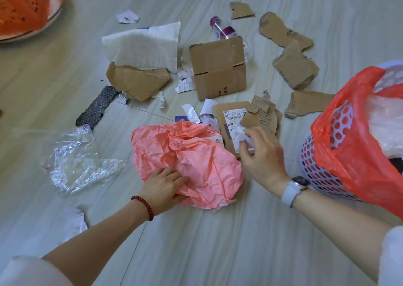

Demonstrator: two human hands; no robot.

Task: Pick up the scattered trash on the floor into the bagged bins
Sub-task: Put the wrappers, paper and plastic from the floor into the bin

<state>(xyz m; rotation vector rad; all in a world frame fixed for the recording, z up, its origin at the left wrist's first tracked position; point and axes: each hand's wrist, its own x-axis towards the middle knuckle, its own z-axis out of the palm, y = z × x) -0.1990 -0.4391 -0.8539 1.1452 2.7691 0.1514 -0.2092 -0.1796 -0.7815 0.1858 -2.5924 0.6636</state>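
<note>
Trash gathering was underway: right hand (pixel 259 152) pinched white paper scraps (pixel 243 136), left hand (pixel 163 185) pressed flat on pink bag (pixel 192 152); next, lift scraps to bin (pixel 322 168) beside that pinch.

"862 G02-02" atop a white shipping label (pixel 234 117) on a brown cardboard mailer (pixel 226 137); other print illegible.

Pale floor (pixel 196 242) strewn with torn cardboard (pixel 139 82), pink bag (pixel 187 163), clear plastic (pixel 74 166).
</note>
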